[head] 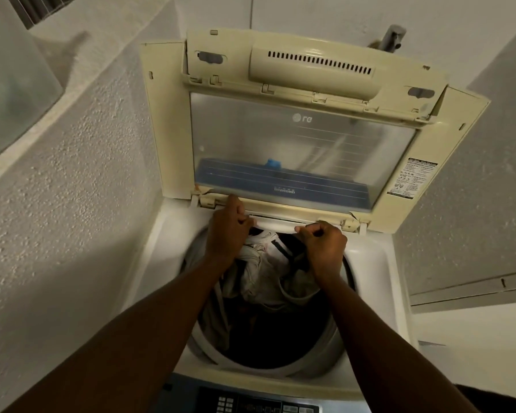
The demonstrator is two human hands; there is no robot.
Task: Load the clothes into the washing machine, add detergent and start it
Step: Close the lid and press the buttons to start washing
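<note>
Lid [283,144] up on the washing machine [379,263], left hand [227,231] and right hand [325,248] both clenched on the white drawer [276,225] at the tub's back rim, clothes [262,278] heaped below

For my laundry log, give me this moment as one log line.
stage: detergent step | lid: open | clothes: in drum | left hand, right hand: gripping white strip at tub's back edge | control panel: untouched

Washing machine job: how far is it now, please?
Done: light and dark clothes lie in the round drum; the cream lid stands open. In hand: left hand and right hand grip the white strip at the drum's back edge. Left: detergent, closing, starting at the control panel.
</note>
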